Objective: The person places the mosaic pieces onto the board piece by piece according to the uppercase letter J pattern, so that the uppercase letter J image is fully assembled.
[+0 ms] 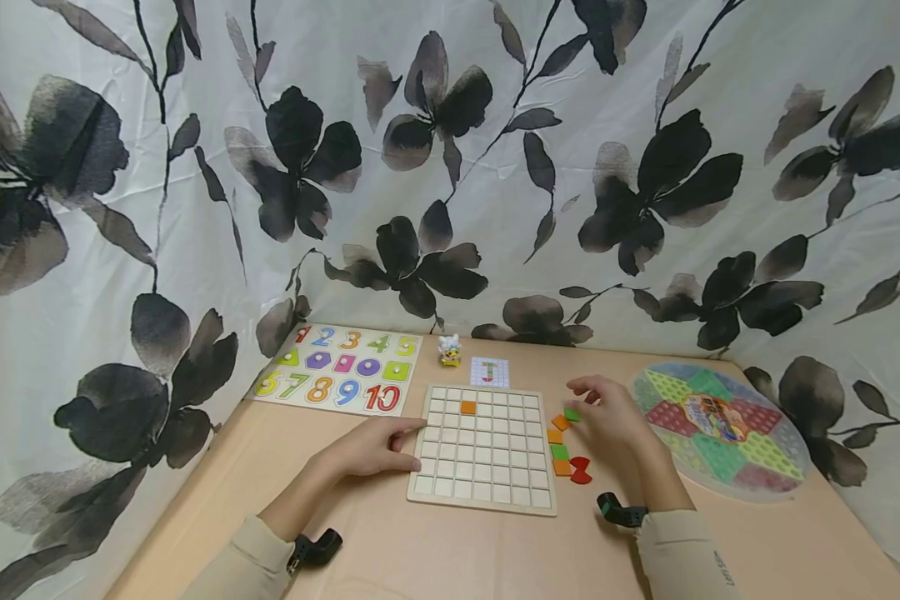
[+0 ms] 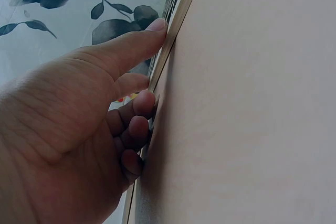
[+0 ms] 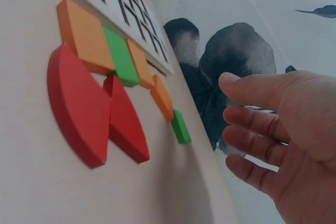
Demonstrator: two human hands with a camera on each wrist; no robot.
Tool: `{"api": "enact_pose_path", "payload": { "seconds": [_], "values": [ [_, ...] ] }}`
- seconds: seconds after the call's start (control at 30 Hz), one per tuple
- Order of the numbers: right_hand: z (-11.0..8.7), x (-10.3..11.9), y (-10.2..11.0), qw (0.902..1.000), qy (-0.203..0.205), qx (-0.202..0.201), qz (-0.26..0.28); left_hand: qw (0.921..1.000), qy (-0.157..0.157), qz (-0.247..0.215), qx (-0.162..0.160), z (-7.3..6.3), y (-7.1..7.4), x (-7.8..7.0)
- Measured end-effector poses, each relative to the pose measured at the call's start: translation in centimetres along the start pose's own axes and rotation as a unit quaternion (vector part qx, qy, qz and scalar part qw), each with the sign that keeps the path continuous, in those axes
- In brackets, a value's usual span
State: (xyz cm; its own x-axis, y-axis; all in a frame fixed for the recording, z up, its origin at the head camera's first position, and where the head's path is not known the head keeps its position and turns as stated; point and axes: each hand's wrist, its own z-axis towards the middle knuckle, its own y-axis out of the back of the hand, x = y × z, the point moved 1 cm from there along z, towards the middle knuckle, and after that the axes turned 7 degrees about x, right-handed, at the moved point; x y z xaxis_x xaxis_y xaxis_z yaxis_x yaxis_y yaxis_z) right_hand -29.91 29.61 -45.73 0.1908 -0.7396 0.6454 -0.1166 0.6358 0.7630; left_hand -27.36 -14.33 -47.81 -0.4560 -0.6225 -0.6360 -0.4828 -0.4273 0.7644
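Pale wood makes up the grid board [image 1: 480, 491] lying between the two hands, one orange square [image 1: 468, 407] set towards its far edge. From my remote seat I see the left hand [image 1: 371, 447] with thumb and forefinger extended and parted, touching the board's side — how firmly, I cannot tell. The right hand [image 1: 607, 408] holds nothing, its fingers loosely curved and apart near the green piece [image 3: 181, 127] that ends a row of loose pieces [image 1: 559, 452]. Two red pieces [image 1: 581, 477] lie nearer its wrist. I judge that crowded row the weak spot: a low sweep of the right fingers could scatter it — and an uneven left push could skew the board. Outward of the right hand rests a round game board [image 1: 690, 458].
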Motion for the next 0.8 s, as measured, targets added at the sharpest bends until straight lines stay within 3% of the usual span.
{"api": "enact_pose_path", "payload": {
  "seconds": [0.8],
  "values": [
    [0.1,-1.7,-1.0,0.9987,-0.023,0.046,-0.006,1.0,0.004,0.002,0.0,-0.1,0.1,-0.2]
  ]
}}
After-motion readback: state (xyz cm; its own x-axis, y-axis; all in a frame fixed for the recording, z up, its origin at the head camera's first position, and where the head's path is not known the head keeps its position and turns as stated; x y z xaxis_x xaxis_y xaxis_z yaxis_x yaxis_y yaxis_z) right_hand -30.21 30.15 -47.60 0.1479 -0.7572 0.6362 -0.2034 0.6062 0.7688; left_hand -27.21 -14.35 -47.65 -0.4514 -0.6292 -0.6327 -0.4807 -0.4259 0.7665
